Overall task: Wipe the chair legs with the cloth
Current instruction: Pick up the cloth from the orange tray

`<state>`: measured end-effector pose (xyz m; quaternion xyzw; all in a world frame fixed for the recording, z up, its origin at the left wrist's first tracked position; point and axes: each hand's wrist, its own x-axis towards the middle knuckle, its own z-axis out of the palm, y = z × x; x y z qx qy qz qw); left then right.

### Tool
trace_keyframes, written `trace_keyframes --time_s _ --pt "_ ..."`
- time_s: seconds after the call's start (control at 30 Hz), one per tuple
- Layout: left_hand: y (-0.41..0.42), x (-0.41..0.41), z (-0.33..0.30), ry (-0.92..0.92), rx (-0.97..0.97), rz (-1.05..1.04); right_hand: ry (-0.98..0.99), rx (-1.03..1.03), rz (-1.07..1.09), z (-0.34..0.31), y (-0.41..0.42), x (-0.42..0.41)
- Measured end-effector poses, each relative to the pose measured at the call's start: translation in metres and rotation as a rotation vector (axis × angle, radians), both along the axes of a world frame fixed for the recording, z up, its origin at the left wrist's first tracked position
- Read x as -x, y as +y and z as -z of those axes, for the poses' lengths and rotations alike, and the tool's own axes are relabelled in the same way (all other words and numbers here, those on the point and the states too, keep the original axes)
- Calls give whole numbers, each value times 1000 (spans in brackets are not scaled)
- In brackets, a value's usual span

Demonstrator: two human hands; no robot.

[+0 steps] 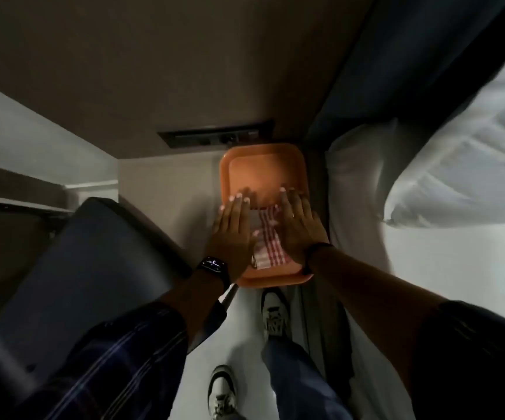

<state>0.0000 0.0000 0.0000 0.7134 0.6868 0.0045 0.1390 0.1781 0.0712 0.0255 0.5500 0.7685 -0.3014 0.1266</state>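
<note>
Red-and-white checked cloth [268,244] lying at near edge of orange square plastic stool seat [263,171]. Left hand [233,234] and right hand [298,231] both spread flat, flanking cloth — touching its edges. Step: likely picking up cloth. Next: gathering cloth, crouching to legs — hidden below seat.

No legible text, label, brand or number was recorded anywhere in the dim, blurred view. The lit face of the smartwatch [213,264] worn on the left wrist was seen, but nothing on it could be read.
</note>
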Motion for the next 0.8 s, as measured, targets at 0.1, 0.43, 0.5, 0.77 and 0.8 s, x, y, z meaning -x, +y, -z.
trace_keyframes --time_s 0.1,0.43,0.5,0.77,0.8 --pt "1 -3 47 43 97 21 -30 9 6 45 11 0" --pt "-12 -5 62 77 276 87 325 107 182 28 -3 8" --pt "-14 -7 30 45 310 122 478 104 188 -2 -24 7" --pt "-74 -22 -84 -67 93 327 965 -122 503 -110 -139 -16" --pt "-87 -30 -99 -73 78 364 906 -202 536 -115 -161 -14"
